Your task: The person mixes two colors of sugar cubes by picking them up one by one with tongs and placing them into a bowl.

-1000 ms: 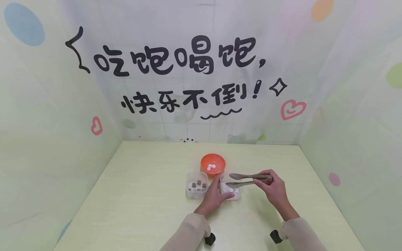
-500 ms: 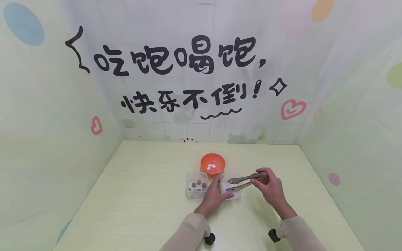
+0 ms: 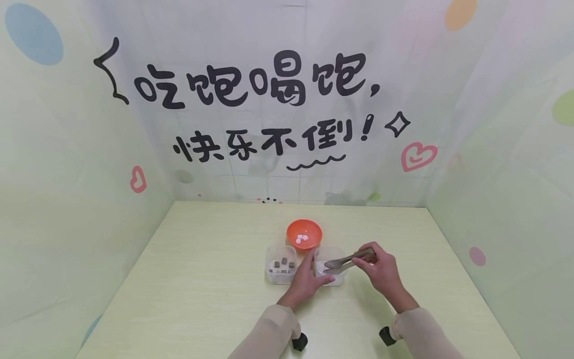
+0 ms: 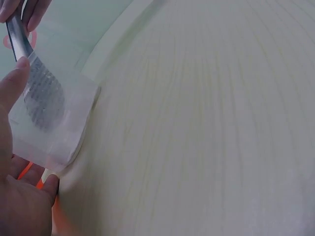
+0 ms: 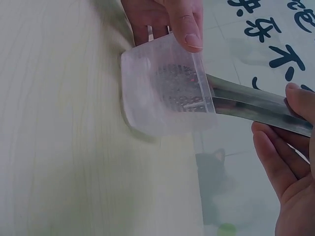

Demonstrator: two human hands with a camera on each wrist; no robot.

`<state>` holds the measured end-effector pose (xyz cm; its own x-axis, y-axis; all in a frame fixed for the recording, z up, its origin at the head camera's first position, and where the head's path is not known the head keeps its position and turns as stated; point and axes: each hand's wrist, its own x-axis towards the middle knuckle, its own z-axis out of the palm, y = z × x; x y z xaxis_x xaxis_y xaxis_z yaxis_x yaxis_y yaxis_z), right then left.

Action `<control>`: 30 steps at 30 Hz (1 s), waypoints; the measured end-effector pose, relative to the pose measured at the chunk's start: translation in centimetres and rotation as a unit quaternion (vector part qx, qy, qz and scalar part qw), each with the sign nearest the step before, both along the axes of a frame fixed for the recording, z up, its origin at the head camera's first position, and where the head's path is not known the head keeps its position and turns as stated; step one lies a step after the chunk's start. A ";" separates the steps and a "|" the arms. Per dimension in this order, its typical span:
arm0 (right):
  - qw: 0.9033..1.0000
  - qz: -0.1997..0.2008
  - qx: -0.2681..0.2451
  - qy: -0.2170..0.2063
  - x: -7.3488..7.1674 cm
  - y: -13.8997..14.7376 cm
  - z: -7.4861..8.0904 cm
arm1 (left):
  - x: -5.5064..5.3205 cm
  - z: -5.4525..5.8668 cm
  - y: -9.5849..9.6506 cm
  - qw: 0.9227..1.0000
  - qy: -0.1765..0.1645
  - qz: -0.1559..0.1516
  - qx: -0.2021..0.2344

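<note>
My left hand [image 3: 304,285] steadies a clear plastic container [image 3: 333,252], its thumb on the near side and its fingers around the left side. My right hand [image 3: 385,271] grips metal tongs [image 3: 358,256] by the handles, thumb on one side and fingers on the other. The perforated tong heads reach down inside that container, showing through its wall [image 5: 138,98] in the right wrist view, drawn close together. I cannot tell whether anything lies between them. In the left wrist view, the tongs [image 4: 43,93] slant into the container beside the left thumb.
Just behind stands an orange bowl [image 3: 305,225] with several small white pieces [image 3: 299,239] in it. Left of my left hand is a second clear container [image 3: 274,251] with several brownish-grey cubes [image 3: 284,261]. Printed cloth walls [image 3: 287,184] border the pale wooden table [image 3: 202,279].
My right hand has moved left and lowered the tongs into the container. The tong heads, apart earlier, have come closer together. My left hand has stayed in place.
</note>
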<state>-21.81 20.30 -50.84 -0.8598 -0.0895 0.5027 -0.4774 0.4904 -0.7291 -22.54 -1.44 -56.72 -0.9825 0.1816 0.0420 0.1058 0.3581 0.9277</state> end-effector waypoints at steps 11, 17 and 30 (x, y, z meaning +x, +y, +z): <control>1.000 -0.015 0.013 -0.003 -0.1 -0.3 -0.4 | 0.0 0.1 0.0 1.000 -0.007 -0.001 0.004; 1.000 -0.023 0.004 -0.001 -0.3 -0.4 -0.6 | 0.0 0.0 0.0 1.000 -0.006 -0.003 0.009; 0.996 -0.082 -0.039 -0.008 0.0 -0.5 0.1 | 0.0 0.0 -0.1 1.000 -0.008 -0.007 0.017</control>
